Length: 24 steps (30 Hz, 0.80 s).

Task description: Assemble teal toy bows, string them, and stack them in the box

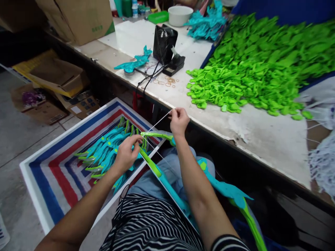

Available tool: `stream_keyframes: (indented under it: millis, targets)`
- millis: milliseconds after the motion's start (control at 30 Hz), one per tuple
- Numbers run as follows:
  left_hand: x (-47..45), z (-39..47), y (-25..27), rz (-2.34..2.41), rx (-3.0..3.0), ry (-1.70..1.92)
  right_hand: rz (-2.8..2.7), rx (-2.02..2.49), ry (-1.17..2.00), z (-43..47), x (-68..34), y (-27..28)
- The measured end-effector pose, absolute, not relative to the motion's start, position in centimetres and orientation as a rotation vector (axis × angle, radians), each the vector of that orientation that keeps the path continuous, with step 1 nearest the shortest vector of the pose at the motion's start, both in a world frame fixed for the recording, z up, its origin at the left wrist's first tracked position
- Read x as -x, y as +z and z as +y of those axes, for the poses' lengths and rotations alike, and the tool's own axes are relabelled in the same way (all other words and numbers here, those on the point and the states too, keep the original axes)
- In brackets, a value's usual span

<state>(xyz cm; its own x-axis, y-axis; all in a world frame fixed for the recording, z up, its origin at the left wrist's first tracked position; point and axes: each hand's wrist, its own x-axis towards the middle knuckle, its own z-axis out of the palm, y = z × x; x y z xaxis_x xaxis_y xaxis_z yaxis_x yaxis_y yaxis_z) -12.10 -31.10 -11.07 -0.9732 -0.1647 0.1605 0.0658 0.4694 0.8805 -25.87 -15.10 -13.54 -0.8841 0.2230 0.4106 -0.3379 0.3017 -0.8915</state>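
My left hand [127, 152] is closed in a pinch at the green tip of a teal-and-green piece that looks like a toy bow [171, 190], lying across my lap. A thin white string [161, 120] runs from that tip to my right hand [179, 121]. The fingers of my right hand are pinched shut on the string, holding it taut. Another green limb [157, 134] passes behind my right wrist. Beyond my right forearm, a teal body with a green end [230, 191] shows; whether it joins that limb is hidden.
Left of my lap, a white-rimmed tray [31, 184] with striped lining holds several teal-and-green pieces [104, 143]. The table [209, 127] carries a heap of green parts [251, 69], a small black fan [164, 43], rubber bands and teal parts [136, 62]. White strings [323, 164] hang at right.
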Motion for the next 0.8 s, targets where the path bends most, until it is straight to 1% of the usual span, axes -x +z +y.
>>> stream_keyframes:
  millis: [33, 67, 167, 233, 267, 300, 400, 433, 467, 667, 800]
  targets:
    - [12.2, -30.8, -10.9, -2.489, -0.04, -1.583, -2.066, -0.072, 1.637, -15.0, 25.4, -13.0]
    - [12.5, -30.5, -10.6, -2.476, -0.034, -1.685, -2.037, -0.135, 1.636, -15.2, 24.4, -12.4]
    - [13.9, -30.5, -9.8, -2.297, -0.256, -2.131, -1.994, -0.624, 1.514, -17.0, 19.3, -11.3]
    - [14.7, -31.0, -9.1, -2.136, -0.429, -2.308, -1.981, -0.817, 1.457, -18.5, 16.3, -11.4]
    - [15.0, -31.4, -8.7, -2.122, -0.472, -2.291, -1.987, -0.852, 1.446, -19.1, 15.3, -11.6]
    - [15.1, -31.7, -8.3, -2.167, -0.485, -2.202, -2.007, -0.854, 1.451, -19.5, 14.7, -11.9]
    - [14.7, -32.4, -6.8, -2.397, -0.436, -1.781, -2.067, -0.84, 1.528, -20.1, 14.6, -12.7]
    - [14.4, -32.4, -6.3, -2.426, -0.425, -1.716, -2.074, -0.835, 1.565, -20.2, 14.8, -12.9]
    - [14.1, -32.3, -6.0, -2.412, -0.438, -1.729, -2.074, -0.823, 1.604, -20.2, 15.0, -12.9]
    - [13.5, -31.3, -5.9, -1.901, -0.84, -2.412, -2.033, -0.663, 1.754, -19.9, 15.4, -12.3]
    - [13.7, -31.6, -6.3, -1.831, -0.852, -2.564, -2.036, -0.62, 1.781, -19.6, 15.6, -11.9]
